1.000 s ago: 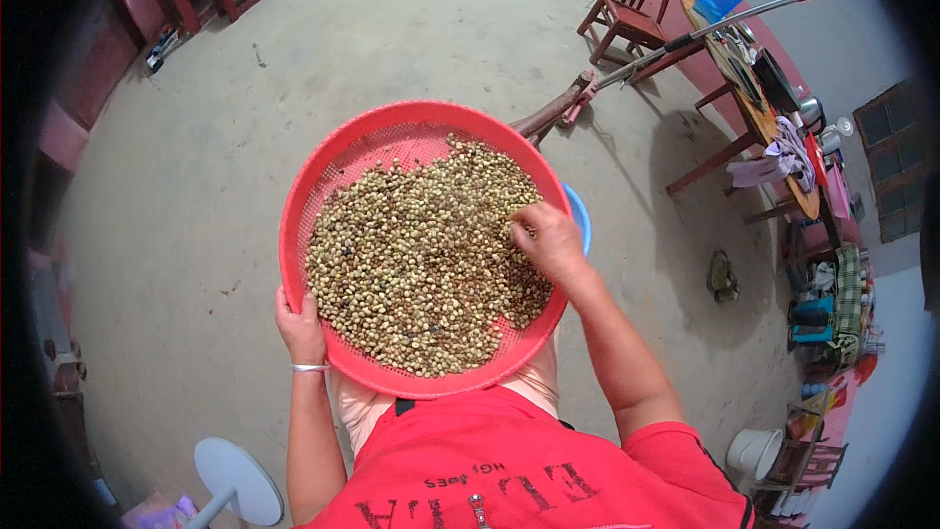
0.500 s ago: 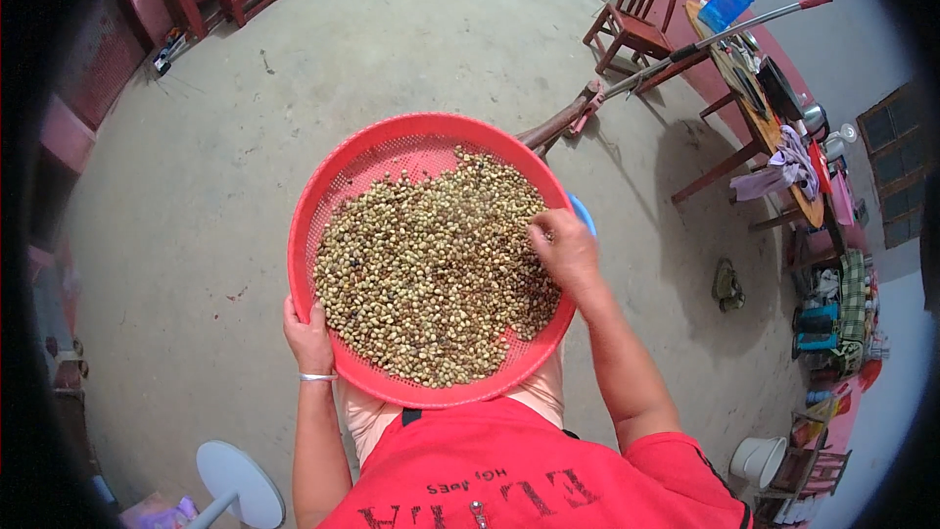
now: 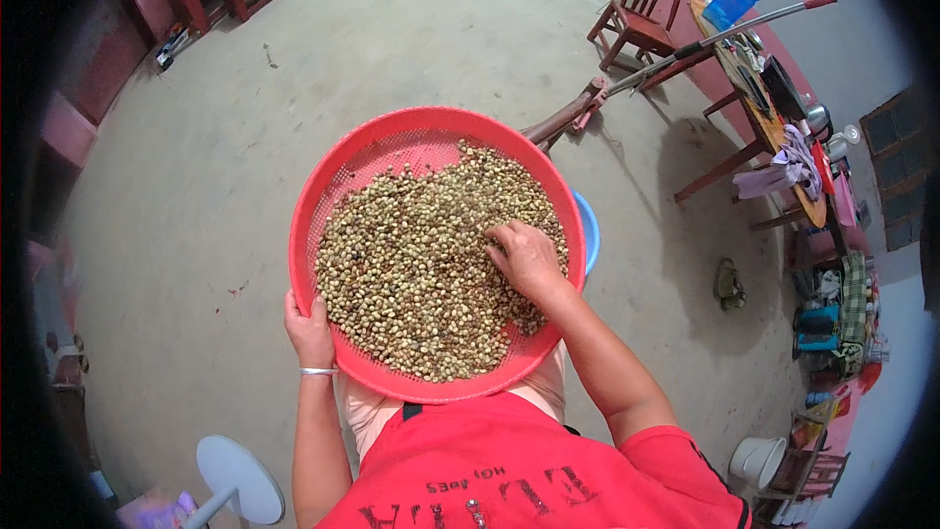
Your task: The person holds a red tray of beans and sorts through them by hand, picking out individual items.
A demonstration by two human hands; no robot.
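A round red sieve basket (image 3: pixel 323 176) with a mesh wall rests over my lap. Small beans or seeds (image 3: pixel 421 245), greenish-yellow and brown, are spread across most of its bottom, leaving bare mesh at the far left. At the near left, my left hand (image 3: pixel 310 333) is closed on the sieve's rim, thumb on top. My right hand (image 3: pixel 527 257) is over the right part of the beans, its bent fingertips at their surface and a gap between thumb and fingers. No bean can be made out in it.
A blue basin (image 3: pixel 589 225) shows partly beyond the sieve's right edge. A wooden piece joined to a metal pole (image 3: pixel 725 34) runs towards a table (image 3: pixel 739 78) at the right. A pale round-topped stand (image 3: pixel 240 480) is at lower left, a white bucket (image 3: pixel 757 460) at lower right.
My right hand has moved left from the sieve's right rim, over the beans, and its fingers have parted. More of the blue basin shows. My left hand keeps its hold.
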